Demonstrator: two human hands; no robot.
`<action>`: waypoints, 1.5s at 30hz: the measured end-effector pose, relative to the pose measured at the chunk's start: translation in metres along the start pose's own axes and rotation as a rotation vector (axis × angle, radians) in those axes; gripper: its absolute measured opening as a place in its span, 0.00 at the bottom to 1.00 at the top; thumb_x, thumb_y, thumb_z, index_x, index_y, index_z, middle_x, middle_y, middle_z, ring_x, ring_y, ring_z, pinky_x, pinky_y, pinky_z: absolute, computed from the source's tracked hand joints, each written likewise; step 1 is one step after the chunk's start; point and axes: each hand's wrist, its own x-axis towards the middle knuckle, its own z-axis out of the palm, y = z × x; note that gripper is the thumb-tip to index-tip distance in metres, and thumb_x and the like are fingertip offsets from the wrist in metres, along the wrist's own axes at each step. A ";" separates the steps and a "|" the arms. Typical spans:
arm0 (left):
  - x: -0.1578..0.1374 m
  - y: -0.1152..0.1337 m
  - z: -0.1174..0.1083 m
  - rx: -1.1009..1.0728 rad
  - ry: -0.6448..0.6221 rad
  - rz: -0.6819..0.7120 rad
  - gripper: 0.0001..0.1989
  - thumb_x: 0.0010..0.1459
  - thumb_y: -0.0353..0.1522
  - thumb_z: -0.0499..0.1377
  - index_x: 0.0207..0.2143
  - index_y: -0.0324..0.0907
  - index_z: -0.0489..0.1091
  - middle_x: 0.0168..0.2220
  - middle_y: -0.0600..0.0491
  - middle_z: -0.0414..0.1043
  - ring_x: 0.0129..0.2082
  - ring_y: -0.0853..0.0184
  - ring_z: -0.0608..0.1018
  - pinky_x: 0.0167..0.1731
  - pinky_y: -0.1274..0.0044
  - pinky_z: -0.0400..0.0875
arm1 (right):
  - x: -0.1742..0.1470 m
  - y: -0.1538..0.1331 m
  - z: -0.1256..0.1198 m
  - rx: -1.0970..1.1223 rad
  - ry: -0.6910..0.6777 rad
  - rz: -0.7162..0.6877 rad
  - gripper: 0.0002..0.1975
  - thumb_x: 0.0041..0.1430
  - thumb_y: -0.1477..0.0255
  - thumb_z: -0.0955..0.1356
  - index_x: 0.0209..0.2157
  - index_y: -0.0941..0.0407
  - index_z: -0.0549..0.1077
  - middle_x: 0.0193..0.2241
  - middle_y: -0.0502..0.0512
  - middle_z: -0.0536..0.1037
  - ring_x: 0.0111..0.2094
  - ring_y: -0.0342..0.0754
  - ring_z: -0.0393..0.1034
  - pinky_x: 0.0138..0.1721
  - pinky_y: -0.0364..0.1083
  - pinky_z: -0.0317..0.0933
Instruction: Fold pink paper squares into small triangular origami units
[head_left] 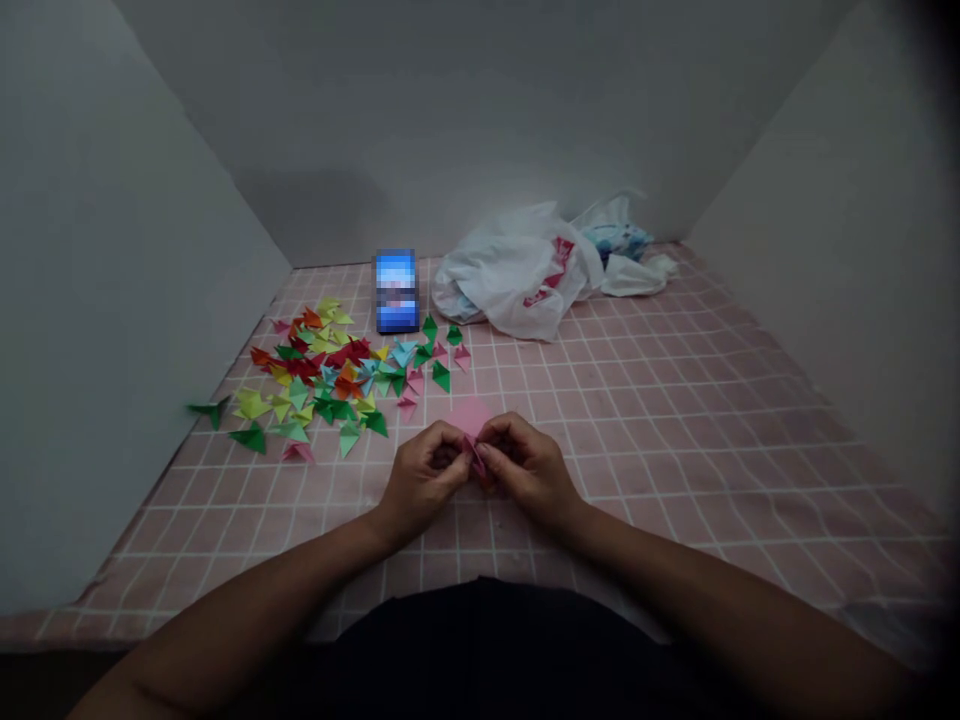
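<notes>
- The table (675, 420), under a cloth of pink and white checks, fills the space between pale walls; its near half is where the person works, presumably for easy reach.
- A white plastic bag (480, 255) lies slumped near the back wall, with a second bag (615, 240) beside it, probably set there to keep the working area free.
- Many small folded paper pieces (332, 408), in green, yellow, red, orange, blue and pink, lie in a loose spread to the left, seemingly gathered away from the hands.
- The left hand (420, 475) and right hand (532, 470) meet in front of the body, the fingers of each pinched narrow on one pink folded paper (479, 460), likely to steady its small edges from both sides.
- The phone (396, 290) seems propped upright behind the spread, its screen turned toward the person, perhaps for viewing; the screen is blurred.
- A flat pink paper (470, 412) lies just beyond the fingers, partly hidden.
- Red lettering (547, 275) marks the white plastic bag, too creased to read; no brand is legible.
</notes>
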 end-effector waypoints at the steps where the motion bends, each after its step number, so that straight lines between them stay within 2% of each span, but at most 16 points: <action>1: 0.000 -0.001 0.000 -0.017 0.001 -0.004 0.03 0.56 0.30 0.61 0.32 0.40 0.69 0.29 0.54 0.72 0.27 0.70 0.77 0.29 0.79 0.72 | 0.000 0.001 0.000 -0.045 0.001 -0.030 0.03 0.62 0.71 0.68 0.34 0.54 0.68 0.24 0.48 0.71 0.24 0.43 0.67 0.24 0.43 0.60; 8: -0.001 -0.006 -0.004 -0.140 0.001 0.002 0.06 0.61 0.34 0.61 0.36 0.39 0.71 0.30 0.54 0.75 0.29 0.70 0.79 0.34 0.77 0.76 | 0.002 -0.001 -0.003 -0.292 0.041 -0.306 0.04 0.61 0.77 0.67 0.33 0.55 0.71 0.28 0.51 0.72 0.30 0.45 0.67 0.30 0.44 0.60; 12: 0.000 -0.007 -0.005 -0.166 0.041 0.025 0.05 0.60 0.32 0.62 0.37 0.39 0.73 0.31 0.54 0.75 0.31 0.71 0.79 0.34 0.80 0.76 | 0.001 -0.002 -0.003 -0.332 0.067 -0.376 0.05 0.61 0.80 0.68 0.34 0.55 0.71 0.30 0.51 0.72 0.32 0.45 0.67 0.33 0.45 0.60; 18: 0.001 -0.009 -0.005 -0.188 0.054 0.093 0.03 0.59 0.29 0.63 0.37 0.40 0.75 0.34 0.53 0.77 0.32 0.71 0.80 0.35 0.81 0.76 | 0.001 -0.003 -0.002 -0.272 0.095 -0.349 0.04 0.62 0.78 0.68 0.35 0.54 0.71 0.33 0.52 0.71 0.33 0.44 0.67 0.33 0.45 0.62; 23: 0.002 -0.009 -0.006 -0.142 0.051 0.181 0.01 0.59 0.28 0.63 0.35 0.40 0.75 0.36 0.52 0.77 0.36 0.71 0.80 0.37 0.81 0.76 | 0.002 0.000 -0.002 -0.085 0.032 -0.230 0.04 0.61 0.74 0.69 0.39 0.53 0.74 0.39 0.53 0.73 0.40 0.47 0.70 0.42 0.48 0.66; 27: 0.003 -0.011 -0.006 -0.077 0.055 0.189 0.02 0.59 0.27 0.62 0.36 0.40 0.75 0.36 0.52 0.77 0.36 0.70 0.79 0.37 0.80 0.76 | 0.002 0.004 -0.001 0.019 0.021 -0.188 0.04 0.60 0.73 0.70 0.37 0.52 0.74 0.39 0.53 0.73 0.43 0.48 0.70 0.46 0.50 0.65; 38: 0.005 -0.010 -0.007 0.012 0.082 0.304 0.04 0.60 0.25 0.61 0.35 0.42 0.73 0.36 0.52 0.75 0.38 0.69 0.78 0.39 0.80 0.73 | 0.003 0.002 -0.001 0.097 -0.019 -0.061 0.04 0.57 0.70 0.72 0.35 0.52 0.74 0.41 0.54 0.72 0.45 0.50 0.69 0.48 0.52 0.67; 42: 0.005 -0.011 -0.007 0.096 0.080 0.362 0.05 0.59 0.24 0.61 0.34 0.41 0.73 0.35 0.51 0.75 0.38 0.68 0.79 0.37 0.79 0.74 | 0.003 0.006 0.001 0.119 -0.022 -0.059 0.05 0.59 0.69 0.72 0.33 0.52 0.72 0.42 0.55 0.72 0.46 0.51 0.69 0.47 0.52 0.67; 45: 0.005 -0.013 -0.007 0.130 0.097 0.365 0.04 0.59 0.24 0.61 0.33 0.41 0.73 0.35 0.50 0.75 0.37 0.68 0.79 0.35 0.80 0.74 | 0.004 0.009 0.001 0.036 -0.018 -0.141 0.04 0.60 0.71 0.71 0.31 0.53 0.72 0.42 0.55 0.72 0.47 0.51 0.69 0.50 0.53 0.65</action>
